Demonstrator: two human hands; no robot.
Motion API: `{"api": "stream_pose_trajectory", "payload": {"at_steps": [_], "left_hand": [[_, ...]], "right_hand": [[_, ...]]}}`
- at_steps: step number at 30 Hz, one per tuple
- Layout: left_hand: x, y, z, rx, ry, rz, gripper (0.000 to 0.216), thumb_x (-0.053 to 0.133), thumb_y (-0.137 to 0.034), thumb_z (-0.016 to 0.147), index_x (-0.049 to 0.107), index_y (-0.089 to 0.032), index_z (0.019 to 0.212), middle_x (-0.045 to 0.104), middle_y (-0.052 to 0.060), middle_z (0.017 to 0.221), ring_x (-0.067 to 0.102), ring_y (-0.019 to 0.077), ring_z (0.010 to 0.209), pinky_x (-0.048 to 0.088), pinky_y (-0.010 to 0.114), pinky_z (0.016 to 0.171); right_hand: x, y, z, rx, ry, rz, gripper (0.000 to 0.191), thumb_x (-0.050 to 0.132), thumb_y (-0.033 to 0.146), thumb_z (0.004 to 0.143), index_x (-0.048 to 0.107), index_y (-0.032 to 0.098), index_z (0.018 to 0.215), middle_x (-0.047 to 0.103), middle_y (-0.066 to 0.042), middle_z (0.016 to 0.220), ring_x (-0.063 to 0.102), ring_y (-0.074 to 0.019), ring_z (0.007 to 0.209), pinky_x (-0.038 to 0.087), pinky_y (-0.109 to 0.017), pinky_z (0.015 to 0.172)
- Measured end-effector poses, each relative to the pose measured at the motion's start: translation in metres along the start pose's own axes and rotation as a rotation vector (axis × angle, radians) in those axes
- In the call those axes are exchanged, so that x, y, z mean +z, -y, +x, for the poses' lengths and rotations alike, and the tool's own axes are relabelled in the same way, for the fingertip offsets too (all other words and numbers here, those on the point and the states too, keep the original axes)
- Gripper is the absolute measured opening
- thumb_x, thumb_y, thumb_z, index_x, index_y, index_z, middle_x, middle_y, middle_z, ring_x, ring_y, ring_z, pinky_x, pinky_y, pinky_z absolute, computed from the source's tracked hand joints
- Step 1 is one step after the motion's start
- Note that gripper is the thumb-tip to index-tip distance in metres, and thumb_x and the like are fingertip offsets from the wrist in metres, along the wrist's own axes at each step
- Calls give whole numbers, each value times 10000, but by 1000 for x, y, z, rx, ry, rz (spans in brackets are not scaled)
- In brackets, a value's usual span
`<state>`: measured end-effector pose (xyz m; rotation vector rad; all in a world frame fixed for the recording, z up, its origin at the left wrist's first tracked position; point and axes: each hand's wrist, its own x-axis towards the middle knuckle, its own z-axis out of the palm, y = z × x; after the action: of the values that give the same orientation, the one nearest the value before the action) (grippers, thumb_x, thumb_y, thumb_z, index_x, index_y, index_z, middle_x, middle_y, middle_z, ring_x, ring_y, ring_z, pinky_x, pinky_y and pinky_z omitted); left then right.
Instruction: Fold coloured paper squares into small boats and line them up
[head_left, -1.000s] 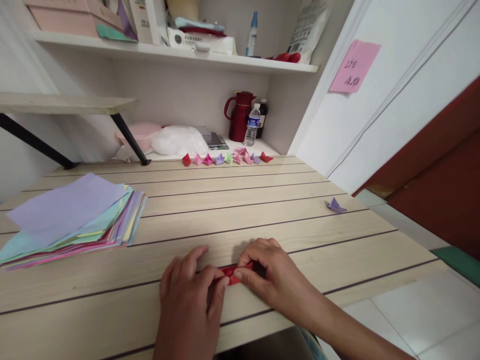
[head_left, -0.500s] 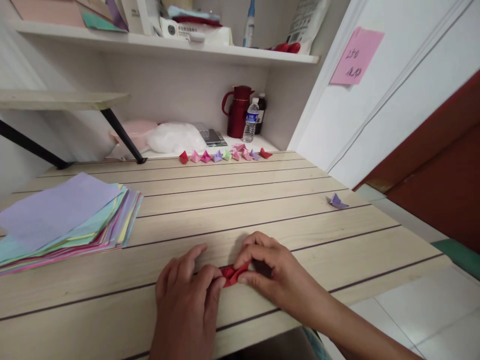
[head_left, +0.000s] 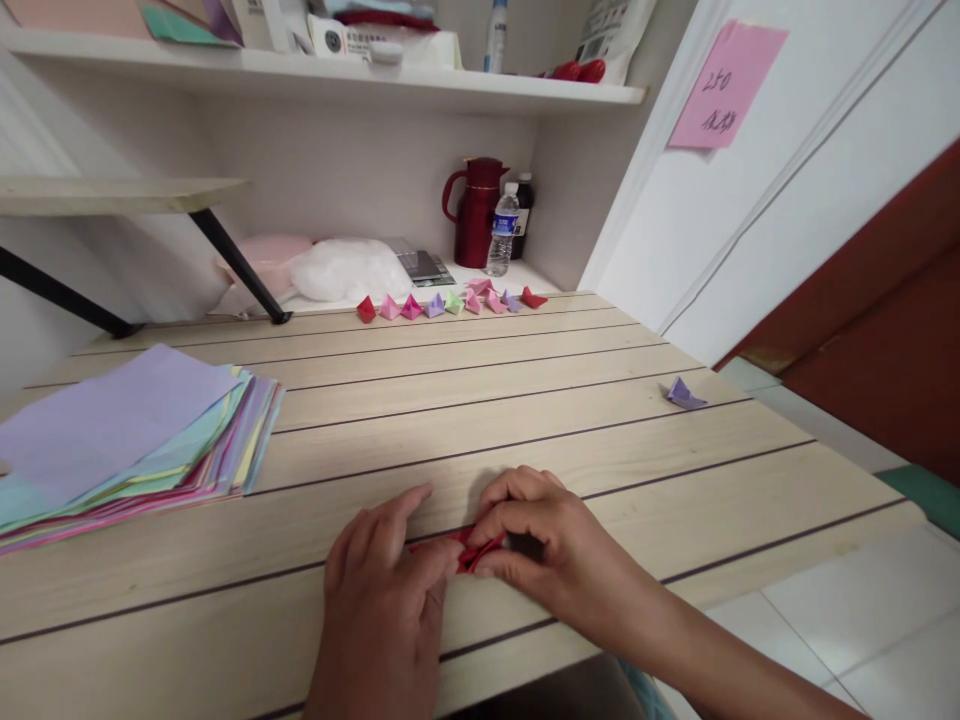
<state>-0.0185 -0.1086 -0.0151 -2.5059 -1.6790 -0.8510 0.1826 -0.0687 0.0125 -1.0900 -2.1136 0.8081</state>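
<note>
Both our left hand (head_left: 382,600) and our right hand (head_left: 547,550) meet fingertip to fingertip, pinching the folded red paper (head_left: 472,552) against the near part of the wooden table (head_left: 525,400), with the stack of coloured sheets (head_left: 127,440) at left and the row of folded pieces (head_left: 450,303) at the far edge.

The pale plank surface (head_left: 487,400) with dark grooves carries a fanned stack of coloured sheets (head_left: 127,440) at the left, a row of small folded pieces (head_left: 450,303) along its far edge, a lone purple folded piece (head_left: 685,394) at the right, and a red folded paper (head_left: 472,550) at the near edge.
</note>
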Motion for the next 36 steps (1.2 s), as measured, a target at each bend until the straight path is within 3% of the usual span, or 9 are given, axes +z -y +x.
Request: {"api": "stream_pose_trajectory", "payload": {"at_steps": [6, 11, 18, 22, 27, 31, 36], "left_hand": [[-2, -7, 5, -71, 0, -16, 199, 498, -302, 919, 694, -309, 949, 663, 77, 1246, 620, 290, 1139, 523, 578, 880], [0, -4, 6, -93, -24, -24, 178, 499, -286, 905, 675, -276, 876, 686, 92, 1200, 632, 293, 1125, 519, 573, 878], [2, -3, 3, -110, -18, -58, 149, 554, -275, 879, 692, -314, 839, 653, 52, 1245, 596, 290, 1169, 488, 559, 914], [0, -6, 3, -125, -37, -82, 195, 532, -262, 894, 711, -326, 850, 637, 44, 1266, 591, 285, 1152, 474, 571, 929], [-3, -3, 2, -58, 1, -6, 187, 556, -265, 884, 721, -351, 864, 653, 32, 1248, 623, 283, 1098, 480, 596, 910], [-4, -2, 2, -24, 4, 42, 197, 557, -252, 878, 716, -366, 858, 684, 18, 1210, 644, 272, 1074, 453, 628, 933], [-2, -5, 5, -51, 9, 12, 189, 554, -253, 882, 705, -366, 873, 704, 0, 1185, 654, 265, 1063, 430, 632, 954]], "right_hand": [[0, 4, 0, 24, -2, -4, 156, 725, 121, 834, 640, 199, 729, 653, -23, 1005, 607, -199, 979, 421, -388, 892], [-1, 4, 0, 5, 10, -29, 161, 691, 99, 834, 616, 199, 733, 639, -31, 1025, 593, -210, 1012, 418, -406, 918], [0, -1, -1, -42, 18, -58, 95, 739, 171, 852, 667, 225, 821, 667, -17, 985, 590, -206, 989, 401, -395, 910], [-2, 1, -1, -19, 10, -8, 227, 806, 112, 772, 664, 238, 896, 676, 19, 920, 604, -183, 935, 391, -365, 892], [-2, 1, 0, -46, 17, 35, 174, 789, 145, 803, 703, 253, 907, 682, 9, 955, 615, -191, 970, 381, -377, 914], [-1, -1, -1, -11, 24, 81, 95, 741, 173, 855, 730, 253, 806, 658, 0, 966, 607, -191, 1001, 383, -381, 936], [0, 3, -2, 96, 34, 134, 133, 704, 122, 850, 723, 229, 774, 593, -36, 1145, 554, -219, 1133, 405, -376, 970]]}}
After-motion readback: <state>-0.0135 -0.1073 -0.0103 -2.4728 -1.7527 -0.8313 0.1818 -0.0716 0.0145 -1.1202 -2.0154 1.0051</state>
